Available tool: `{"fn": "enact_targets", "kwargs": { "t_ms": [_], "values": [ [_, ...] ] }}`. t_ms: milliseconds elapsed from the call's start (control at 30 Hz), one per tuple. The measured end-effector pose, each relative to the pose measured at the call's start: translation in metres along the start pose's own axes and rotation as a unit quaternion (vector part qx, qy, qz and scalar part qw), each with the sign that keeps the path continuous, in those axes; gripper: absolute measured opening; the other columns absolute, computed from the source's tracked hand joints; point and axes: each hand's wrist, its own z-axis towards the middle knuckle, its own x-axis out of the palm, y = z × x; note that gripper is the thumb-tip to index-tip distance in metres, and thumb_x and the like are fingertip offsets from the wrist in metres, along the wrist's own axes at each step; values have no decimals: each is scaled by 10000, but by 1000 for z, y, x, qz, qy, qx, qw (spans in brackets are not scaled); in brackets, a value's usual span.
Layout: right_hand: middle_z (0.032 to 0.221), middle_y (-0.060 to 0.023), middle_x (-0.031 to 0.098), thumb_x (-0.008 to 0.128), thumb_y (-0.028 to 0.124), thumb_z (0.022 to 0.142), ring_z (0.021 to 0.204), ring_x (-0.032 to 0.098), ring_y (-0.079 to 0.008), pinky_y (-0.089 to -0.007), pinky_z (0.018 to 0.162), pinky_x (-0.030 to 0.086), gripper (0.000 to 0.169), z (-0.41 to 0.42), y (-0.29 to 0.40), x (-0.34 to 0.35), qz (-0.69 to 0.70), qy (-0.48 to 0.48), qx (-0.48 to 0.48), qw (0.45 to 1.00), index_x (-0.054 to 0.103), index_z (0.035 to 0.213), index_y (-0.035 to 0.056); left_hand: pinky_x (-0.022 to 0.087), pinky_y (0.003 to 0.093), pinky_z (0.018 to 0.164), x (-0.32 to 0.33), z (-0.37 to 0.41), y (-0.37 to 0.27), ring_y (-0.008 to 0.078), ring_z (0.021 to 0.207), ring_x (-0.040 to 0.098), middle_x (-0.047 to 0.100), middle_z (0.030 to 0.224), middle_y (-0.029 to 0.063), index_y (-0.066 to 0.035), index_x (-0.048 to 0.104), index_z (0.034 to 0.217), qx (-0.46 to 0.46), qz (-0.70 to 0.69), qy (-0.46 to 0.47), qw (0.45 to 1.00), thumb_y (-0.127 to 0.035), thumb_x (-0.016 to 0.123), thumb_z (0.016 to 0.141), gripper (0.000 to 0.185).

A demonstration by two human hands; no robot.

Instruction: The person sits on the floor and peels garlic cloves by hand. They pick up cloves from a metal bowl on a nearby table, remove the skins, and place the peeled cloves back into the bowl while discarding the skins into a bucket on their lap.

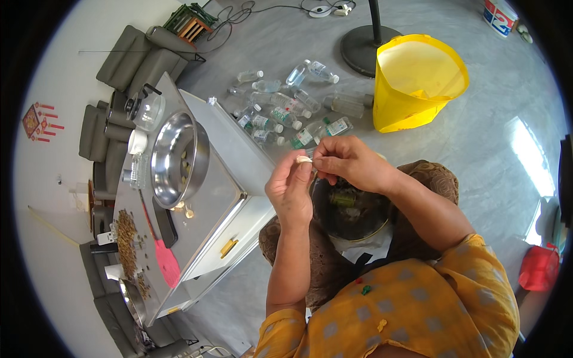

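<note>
Between the thumb and fingers of my left hand (291,192) is a pale garlic clove (304,159). My right hand (351,161) pinches at the clove's right end, its fingertips meeting there. Below both hands, between my knees, stands a dark round bin (353,219) with a green wrapper or can (344,199) and scraps inside. To the left on the table, a stainless steel basin (172,156) holds several peeled cloves (184,164). Beside the basin lie a few more garlic pieces (189,214).
The table (219,179) also bears a glass pot (150,112), a pink fly swatter (166,264), a black phone (164,223) and a heap of small brown pieces (126,244). Plastic bottles (284,116) lie on the floor near a yellow bag (416,89) and a black stand base (358,49).
</note>
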Motion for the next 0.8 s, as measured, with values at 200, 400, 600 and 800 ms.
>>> {"fn": "enact_targets", "kwargs": {
  "t_ms": [200, 400, 600, 800],
  "values": [
    [777, -17, 574, 585, 108, 907, 671, 532, -83, -225, 601, 433, 114, 2, -4, 2, -39, 6, 26, 999, 587, 910, -7, 428, 203, 613, -3, 1, -3, 88, 708, 535, 610, 865, 28, 29, 621, 1043, 19, 65, 24, 997, -43, 640, 872, 186],
    [822, -76, 638, 629, 54, 847, 755, 597, -123, -265, 679, 480, 136, -3, 2, 2, -195, -131, -99, 967, 630, 962, -19, 435, 205, 638, 3, -2, 1, 72, 713, 520, 594, 833, 14, 18, 640, 1004, 78, 182, 16, 980, -17, 665, 850, 159],
    [757, -83, 657, 631, 57, 836, 700, 592, -122, -282, 655, 481, 106, -8, 6, -10, -217, -67, -71, 971, 640, 895, -30, 471, 228, 669, 2, -2, 7, 101, 758, 563, 624, 863, 37, 13, 643, 973, 167, 308, 37, 936, 46, 667, 823, 156],
    [706, -104, 640, 664, 95, 782, 650, 585, -127, -292, 622, 475, 140, -9, 6, -17, -258, -67, -80, 960, 648, 855, -23, 494, 251, 681, 5, -2, 7, 149, 773, 603, 648, 893, 90, 22, 641, 946, 231, 381, 75, 892, 110, 665, 772, 198]
  ]
}}
